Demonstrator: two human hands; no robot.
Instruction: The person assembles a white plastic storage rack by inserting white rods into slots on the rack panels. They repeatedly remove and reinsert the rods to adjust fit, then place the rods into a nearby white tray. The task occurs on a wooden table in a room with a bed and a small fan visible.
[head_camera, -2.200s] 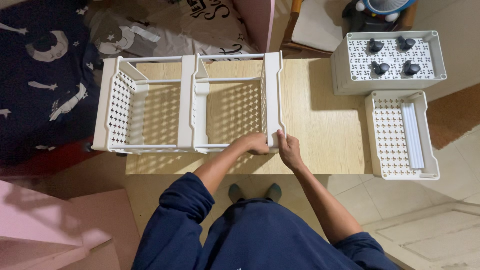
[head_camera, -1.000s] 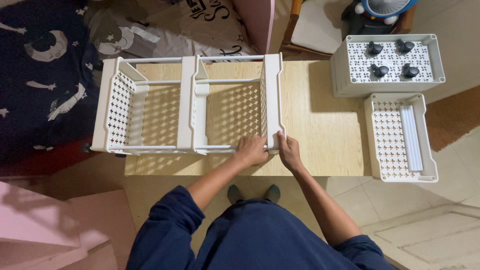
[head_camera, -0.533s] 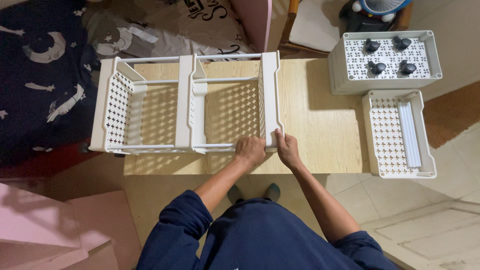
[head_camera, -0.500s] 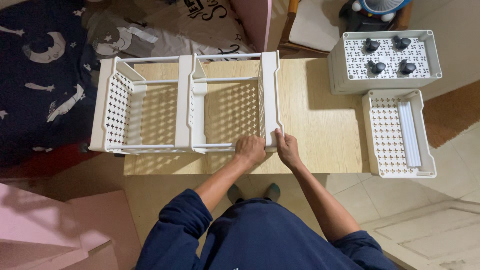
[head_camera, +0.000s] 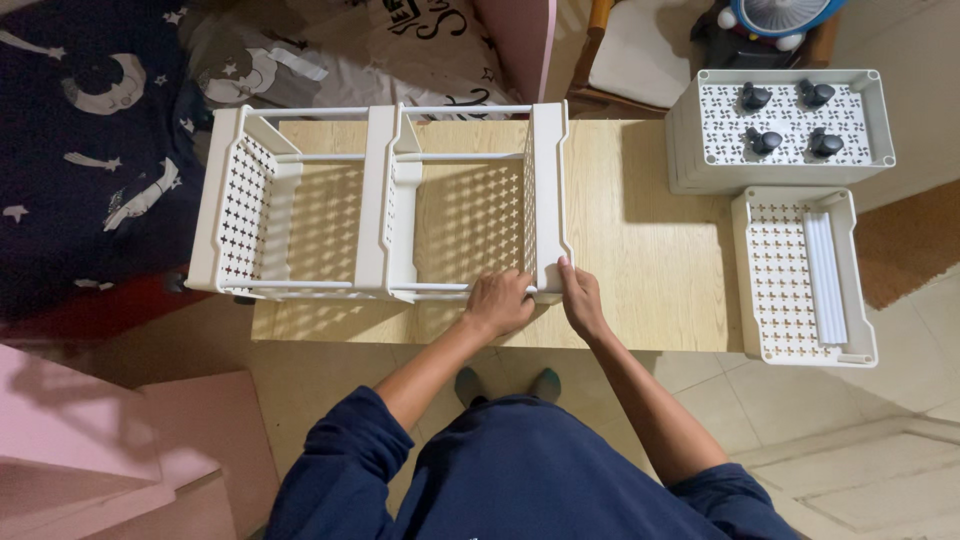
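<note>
White perforated rack (head_camera: 390, 200) on wooden table (head_camera: 650, 250), left hand (head_camera: 500, 303) and right hand (head_camera: 580, 300) both gripping its near-right corner

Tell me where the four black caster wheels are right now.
In the head view, the four black caster wheels lie on the upturned white perforated basket at upper right, just beyond the smaller tray holding white rods.
</note>
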